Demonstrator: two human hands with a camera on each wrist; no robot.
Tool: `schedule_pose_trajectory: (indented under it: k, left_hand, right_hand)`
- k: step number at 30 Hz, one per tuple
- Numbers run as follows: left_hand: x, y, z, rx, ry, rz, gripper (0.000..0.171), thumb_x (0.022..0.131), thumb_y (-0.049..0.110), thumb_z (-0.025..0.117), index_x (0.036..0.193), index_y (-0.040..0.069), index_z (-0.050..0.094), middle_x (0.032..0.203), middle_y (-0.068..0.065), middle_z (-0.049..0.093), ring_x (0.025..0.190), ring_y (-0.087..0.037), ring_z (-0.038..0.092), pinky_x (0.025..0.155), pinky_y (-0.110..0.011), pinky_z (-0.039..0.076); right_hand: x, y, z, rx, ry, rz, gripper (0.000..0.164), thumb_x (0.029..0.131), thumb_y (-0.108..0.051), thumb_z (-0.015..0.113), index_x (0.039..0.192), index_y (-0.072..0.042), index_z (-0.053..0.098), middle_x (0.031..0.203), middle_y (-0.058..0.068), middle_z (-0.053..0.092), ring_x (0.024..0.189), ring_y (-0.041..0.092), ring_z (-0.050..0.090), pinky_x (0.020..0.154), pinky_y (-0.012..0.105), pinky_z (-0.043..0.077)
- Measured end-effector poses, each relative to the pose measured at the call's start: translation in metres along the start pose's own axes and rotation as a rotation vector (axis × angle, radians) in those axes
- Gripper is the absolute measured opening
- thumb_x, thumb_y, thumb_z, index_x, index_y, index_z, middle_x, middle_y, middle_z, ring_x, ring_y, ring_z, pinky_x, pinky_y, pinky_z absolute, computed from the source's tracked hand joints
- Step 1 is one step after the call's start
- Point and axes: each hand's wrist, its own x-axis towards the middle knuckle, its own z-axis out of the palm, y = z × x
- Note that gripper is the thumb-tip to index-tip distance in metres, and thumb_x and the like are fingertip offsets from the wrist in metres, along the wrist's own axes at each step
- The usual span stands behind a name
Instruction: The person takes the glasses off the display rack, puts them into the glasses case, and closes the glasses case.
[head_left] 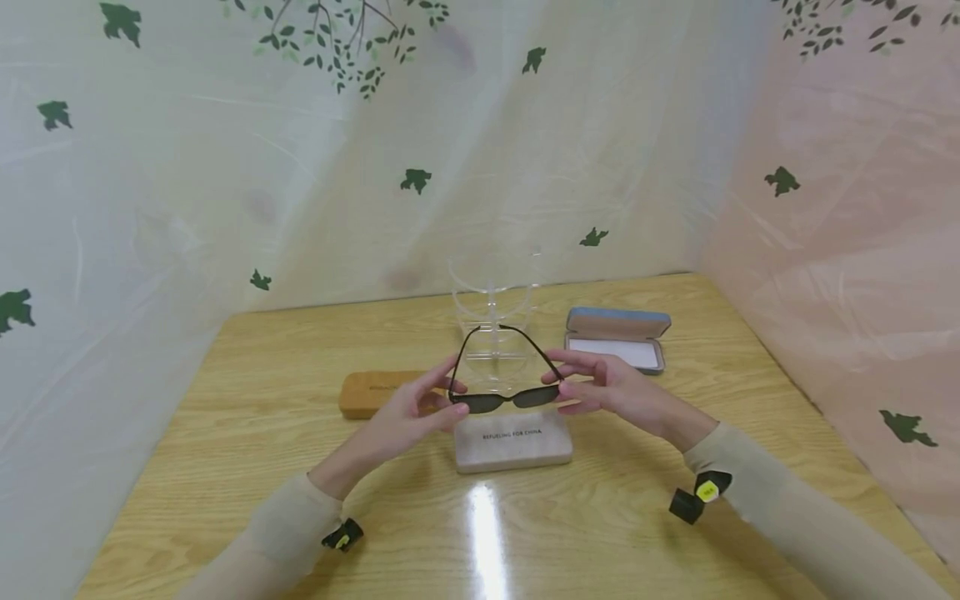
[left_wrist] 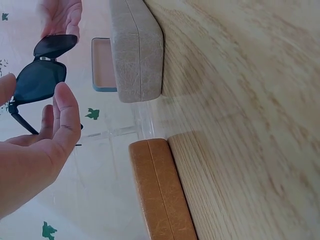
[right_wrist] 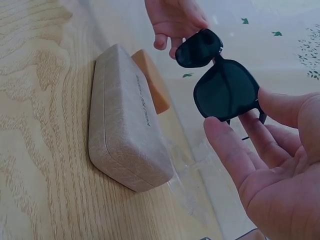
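Both hands hold a pair of dark sunglasses (head_left: 480, 403) in the air, temples unfolded and pointing toward the back of the table. The left hand (head_left: 411, 408) pinches the frame at its left end, thumb and fingers on the lens edge in the left wrist view. At the other end the right hand (head_left: 609, 385) grips the frame the same way, as the right wrist view shows. Below the sunglasses lies a closed beige glasses case (head_left: 513, 454) with dark lettering. Behind them stands a clear display stand (head_left: 492, 304), partly hidden by the temples.
A closed orange-brown glasses case (head_left: 367, 395) lies to the left, partly behind the left hand. At the back right sits an open blue-grey case (head_left: 617, 325) with a pale interior. Leaf-printed cloth (head_left: 337, 192) encloses the wooden table (head_left: 247, 367) at the back and sides.
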Motion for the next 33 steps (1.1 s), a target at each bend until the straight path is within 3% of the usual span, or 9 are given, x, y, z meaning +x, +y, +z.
schedule_pose_trajectory:
  k: [9,16,25,33]
  left_hand:
    - [0.0027,0.0019,0.0015,0.025,0.014,-0.015,0.084,0.098,0.022,0.071,0.163,0.019,0.019,0.132,-0.011,0.056,0.097,-0.028,0.061,0.087,-0.057,0.056]
    - [0.0051,0.0020,0.0008,0.025,-0.002,-0.026,0.084,0.098,0.026,0.071,0.164,0.023,0.017,0.137,-0.022,0.051,0.098,-0.028,0.062,0.088,-0.058,0.055]
    - [0.0056,0.0033,-0.0008,0.026,-0.007,-0.019,0.081,0.098,0.022,0.071,0.163,0.022,0.022,0.132,-0.015,0.055,0.097,-0.028,0.061,0.087,-0.056,0.056]
    - [0.0057,0.0033,-0.0012,-0.008,-0.012,-0.010,0.078,0.097,0.020,0.073,0.161,0.020,0.029,0.132,-0.023,0.053,0.092,-0.024,0.059,0.087,-0.055,0.056]
  right_hand:
    - [0.0010,-0.0005,-0.0003,-0.020,-0.008,-0.009,0.063,0.103,-0.011,0.061,0.156,0.001,0.031,0.143,0.033,0.048,0.113,0.041,0.065,0.093,0.050,0.055]
    - [0.0020,0.0020,-0.0025,-0.019,-0.025,-0.018,0.061,0.103,-0.009,0.060,0.156,0.001,0.031,0.143,0.038,0.044,0.114,0.042,0.064,0.093,0.051,0.056]
    - [0.0006,0.0001,-0.0036,-0.035,-0.043,-0.030,0.061,0.103,-0.010,0.060,0.157,0.001,0.031,0.142,0.037,0.046,0.112,0.035,0.066,0.090,0.054,0.056]
    - [-0.0006,-0.0013,-0.0038,-0.054,-0.028,-0.029,0.060,0.103,-0.011,0.061,0.156,-0.002,0.035,0.139,0.021,0.057,0.115,0.038,0.063,0.089,0.055,0.056]
